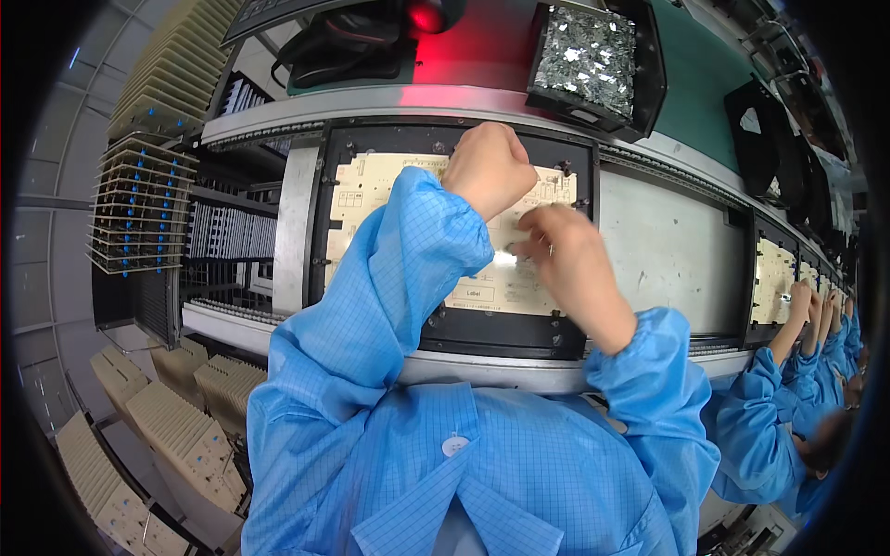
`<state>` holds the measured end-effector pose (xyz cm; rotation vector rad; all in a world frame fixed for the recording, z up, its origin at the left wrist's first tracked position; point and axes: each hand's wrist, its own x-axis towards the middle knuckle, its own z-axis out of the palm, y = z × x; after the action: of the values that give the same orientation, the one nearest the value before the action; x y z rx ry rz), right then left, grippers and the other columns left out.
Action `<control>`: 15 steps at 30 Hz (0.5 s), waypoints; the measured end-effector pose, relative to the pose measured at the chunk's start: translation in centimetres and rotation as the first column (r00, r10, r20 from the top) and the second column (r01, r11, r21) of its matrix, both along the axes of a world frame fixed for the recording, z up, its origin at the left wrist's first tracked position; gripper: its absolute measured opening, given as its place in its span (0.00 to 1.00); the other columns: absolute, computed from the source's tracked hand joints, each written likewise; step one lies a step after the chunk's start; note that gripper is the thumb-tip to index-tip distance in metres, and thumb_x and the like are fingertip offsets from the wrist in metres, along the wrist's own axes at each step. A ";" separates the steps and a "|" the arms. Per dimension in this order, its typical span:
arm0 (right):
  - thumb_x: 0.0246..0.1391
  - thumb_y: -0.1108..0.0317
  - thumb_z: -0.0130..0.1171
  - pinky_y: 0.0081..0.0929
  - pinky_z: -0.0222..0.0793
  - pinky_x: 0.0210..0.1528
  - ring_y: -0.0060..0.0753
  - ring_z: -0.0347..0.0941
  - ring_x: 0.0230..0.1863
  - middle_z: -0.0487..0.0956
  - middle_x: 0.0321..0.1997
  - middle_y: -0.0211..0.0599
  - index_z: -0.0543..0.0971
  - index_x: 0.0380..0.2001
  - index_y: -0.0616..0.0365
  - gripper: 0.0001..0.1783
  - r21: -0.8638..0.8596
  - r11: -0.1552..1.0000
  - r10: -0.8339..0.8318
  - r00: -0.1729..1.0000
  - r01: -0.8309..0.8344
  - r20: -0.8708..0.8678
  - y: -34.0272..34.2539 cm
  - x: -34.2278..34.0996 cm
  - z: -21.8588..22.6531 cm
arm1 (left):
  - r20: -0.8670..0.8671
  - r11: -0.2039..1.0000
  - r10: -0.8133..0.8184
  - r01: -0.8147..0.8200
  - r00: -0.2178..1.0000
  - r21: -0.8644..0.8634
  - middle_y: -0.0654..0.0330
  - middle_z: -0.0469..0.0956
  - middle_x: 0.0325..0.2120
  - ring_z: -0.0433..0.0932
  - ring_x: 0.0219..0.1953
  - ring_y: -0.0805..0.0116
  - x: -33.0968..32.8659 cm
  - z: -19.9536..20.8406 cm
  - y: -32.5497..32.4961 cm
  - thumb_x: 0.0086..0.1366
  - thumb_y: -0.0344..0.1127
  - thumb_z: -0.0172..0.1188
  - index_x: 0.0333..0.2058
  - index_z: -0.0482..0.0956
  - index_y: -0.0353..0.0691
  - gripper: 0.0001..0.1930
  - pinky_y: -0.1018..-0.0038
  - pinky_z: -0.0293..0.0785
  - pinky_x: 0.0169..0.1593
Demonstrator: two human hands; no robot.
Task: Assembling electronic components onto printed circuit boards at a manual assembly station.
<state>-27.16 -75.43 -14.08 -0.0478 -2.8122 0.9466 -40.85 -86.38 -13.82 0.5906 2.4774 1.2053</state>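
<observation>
A cream printed circuit board (366,171) lies in a black carrier frame (501,335) on the conveyor in front of me. My left hand (489,169) is over the board's far edge, its fingers curled closed; whatever they hold is hidden beneath it. Over the right half of the board is my right hand (570,259), bent at the fingers and smeared by motion. I cannot make out anything in it.
Beyond the far rail (436,97) stands a black bin (593,65) of small shiny metal parts. Racked boards (139,208) fill the left side. At right, co-workers' hands (799,301) reach over another board (771,278) on the same line.
</observation>
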 end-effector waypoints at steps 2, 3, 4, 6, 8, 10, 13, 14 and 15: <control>0.43 0.77 0.67 0.41 0.71 0.43 0.50 0.74 0.38 0.77 0.32 0.44 0.80 0.31 0.62 0.09 -0.002 1.000 0.003 0.999 -0.003 -0.033 -0.9 0.7 -1.0 | -0.044 0.998 0.011 -0.008 0.999 0.060 0.53 0.83 0.23 0.83 0.28 0.63 0.4 -0.3 0.6 0.50 0.28 0.62 0.27 0.83 0.33 0.05 0.70 0.78 0.37; 0.43 0.77 0.67 0.41 0.71 0.43 0.50 0.74 0.38 0.77 0.32 0.44 0.80 0.31 0.62 0.09 0.001 1.000 -0.008 0.999 0.008 -0.041 -1.0 0.9 -1.3 | -0.013 0.999 0.015 -0.015 1.000 0.046 0.54 0.84 0.24 0.83 0.29 0.64 0.6 -0.2 1.2 0.51 0.26 0.62 0.28 0.84 0.33 0.05 0.71 0.78 0.39; 0.43 0.77 0.67 0.41 0.71 0.43 0.50 0.74 0.38 0.77 0.32 0.44 0.80 0.30 0.62 0.08 -0.012 1.000 -0.026 0.999 0.025 -0.042 -1.3 1.0 -1.5 | -0.022 0.999 0.008 -0.007 1.000 0.045 0.54 0.84 0.24 0.83 0.29 0.64 0.6 -0.2 1.5 0.51 0.26 0.62 0.28 0.84 0.33 0.05 0.71 0.78 0.39; 0.44 0.79 0.65 0.41 0.71 0.43 0.51 0.75 0.39 0.78 0.33 0.44 0.79 0.29 0.62 0.07 -0.027 0.999 -0.042 0.998 0.041 -0.045 -1.4 1.2 -1.5 | -0.014 0.999 -0.043 0.043 0.999 0.025 0.54 0.84 0.25 0.84 0.30 0.66 0.7 -0.6 2.0 0.51 0.25 0.63 0.30 0.85 0.33 0.07 0.73 0.79 0.40; 0.45 0.79 0.65 0.40 0.71 0.41 0.50 0.75 0.38 0.78 0.32 0.44 0.78 0.30 0.62 0.07 -0.110 0.993 -0.046 0.996 0.038 -0.074 -0.9 1.3 -1.9 | -0.003 0.998 -0.062 0.062 0.998 0.006 0.53 0.84 0.26 0.84 0.31 0.67 0.7 -0.8 2.6 0.51 0.26 0.64 0.32 0.85 0.33 0.09 0.75 0.79 0.40; 0.51 0.79 0.63 0.33 0.72 0.35 0.43 0.77 0.32 0.79 0.29 0.43 0.76 0.32 0.63 0.06 -0.244 0.968 -0.088 0.992 0.064 -0.088 -0.1 1.3 -1.7 | -0.033 0.998 -0.069 0.069 0.997 -0.015 0.52 0.85 0.26 0.85 0.31 0.68 0.7 -1.2 3.0 0.52 0.26 0.64 0.33 0.85 0.31 0.09 0.74 0.80 0.39; 0.54 0.78 0.62 0.22 0.70 0.33 0.25 0.74 0.27 0.77 0.26 0.35 0.76 0.33 0.63 0.05 -0.327 0.922 -0.250 0.963 0.205 -0.100 2.0 1.6 -1.3 | -0.029 0.996 -0.084 0.083 0.996 -0.024 0.50 0.85 0.27 0.85 0.30 0.67 0.9 -1.6 3.3 0.53 0.27 0.64 0.34 0.85 0.30 0.10 0.74 0.80 0.39; 0.55 0.78 0.62 0.21 0.70 0.33 0.23 0.73 0.28 0.77 0.26 0.33 0.76 0.33 0.63 0.05 -0.405 0.881 -0.305 0.948 0.245 -0.090 2.6 1.7 -0.7 | -0.031 0.996 -0.086 0.085 0.996 -0.040 0.50 0.85 0.27 0.85 0.30 0.67 0.9 -1.6 3.4 0.53 0.27 0.64 0.34 0.85 0.29 0.10 0.74 0.80 0.39; 0.55 0.78 0.62 0.20 0.70 0.34 0.20 0.72 0.28 0.77 0.26 0.32 0.76 0.33 0.64 0.04 -0.481 0.831 -0.358 0.931 0.281 -0.076 3.1 1.8 -0.4 | -0.033 0.995 -0.091 0.089 0.995 -0.046 0.50 0.85 0.27 0.85 0.30 0.67 1.0 -1.5 3.5 0.53 0.27 0.64 0.34 0.85 0.29 0.10 0.74 0.80 0.39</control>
<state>-25.38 -72.30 -14.50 -0.4678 -2.2660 1.4301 -39.88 -82.91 -15.36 0.7087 2.4709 1.1120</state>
